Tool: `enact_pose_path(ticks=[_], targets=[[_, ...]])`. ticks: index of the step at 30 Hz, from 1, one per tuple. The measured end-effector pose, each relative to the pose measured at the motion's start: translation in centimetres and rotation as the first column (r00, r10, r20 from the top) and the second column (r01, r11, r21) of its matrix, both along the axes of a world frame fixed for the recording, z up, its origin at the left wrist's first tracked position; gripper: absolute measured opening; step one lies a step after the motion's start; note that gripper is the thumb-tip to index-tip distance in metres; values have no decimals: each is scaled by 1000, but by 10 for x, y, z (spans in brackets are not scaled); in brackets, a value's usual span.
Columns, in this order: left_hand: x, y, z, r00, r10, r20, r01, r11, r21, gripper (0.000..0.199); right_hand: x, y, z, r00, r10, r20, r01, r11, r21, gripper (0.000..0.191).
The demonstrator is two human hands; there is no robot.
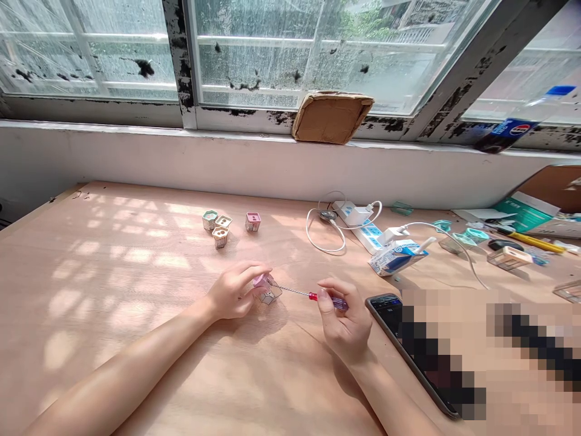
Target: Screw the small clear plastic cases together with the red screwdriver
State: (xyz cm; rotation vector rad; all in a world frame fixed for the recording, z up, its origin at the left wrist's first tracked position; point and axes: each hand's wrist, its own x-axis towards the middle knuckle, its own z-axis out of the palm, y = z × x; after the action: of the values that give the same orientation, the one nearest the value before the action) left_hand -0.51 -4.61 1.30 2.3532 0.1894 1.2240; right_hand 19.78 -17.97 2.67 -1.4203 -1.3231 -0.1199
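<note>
Gripping a clear plastic housing [270, 293] with a pink end, the left hand's fingers [252, 283] steady it while the right hand's closed fingers [329, 297] set a purple-handled screwdriver [338, 304] against it; screw work appears in hand, calling for steady turning.

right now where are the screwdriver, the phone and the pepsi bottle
Screwdriver [313, 296]: head view, red collar of the handle
Phone [385, 310]: head view, dark screen near top corner
Pepsi bottle [520, 129]: head view, blue label
</note>
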Motion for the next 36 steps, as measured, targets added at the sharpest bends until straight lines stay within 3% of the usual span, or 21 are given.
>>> enact_pose_path(ticks=[17,25,36], targets=[[-1,1,-2,999,48,-16,-48,999,-24,35,7,3,-11,979,21,-203,-14,999,36,10],[0,0,2,998,60,-4,-60,998,-23,34,9,4,-11,979,46,-200,-37,998,50,7],[-1,2,-3,990,138,-36,-138,990,25,30,11,4,-19,978,45,-204,-31,997,69,11]])
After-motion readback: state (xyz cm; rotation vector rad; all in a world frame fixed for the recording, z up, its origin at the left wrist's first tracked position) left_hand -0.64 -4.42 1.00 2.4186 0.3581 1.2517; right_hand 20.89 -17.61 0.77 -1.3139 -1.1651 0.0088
